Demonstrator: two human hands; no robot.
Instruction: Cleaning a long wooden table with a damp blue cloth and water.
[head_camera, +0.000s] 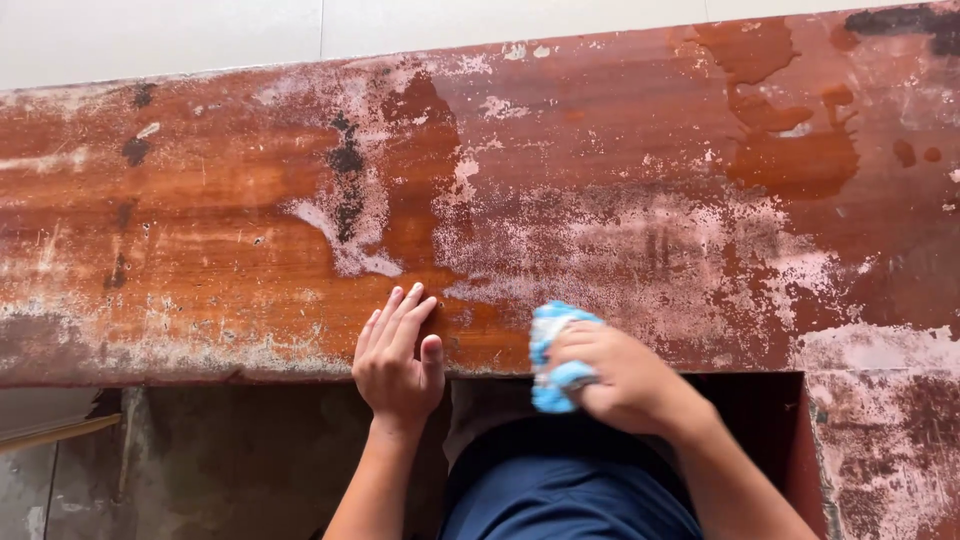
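A worn reddish-brown wooden tabletop (560, 170) fills most of the head view, with white patches, dark stains and wet marks. My left hand (398, 355) rests flat on its near edge, fingers together and pointing away from me. My right hand (610, 375) is closed around a bunched blue and white cloth (553, 350), pressed against the table's near edge beside a white, flaky patch. The two hands are a short way apart.
Beyond the table's far edge lies a pale tiled floor (200, 35). A dark wet stain (790, 150) spreads at the back right. Below the near edge are a dark recess (250, 450) and my blue-clad lap (570, 490). A side panel (885, 450) stands at the right.
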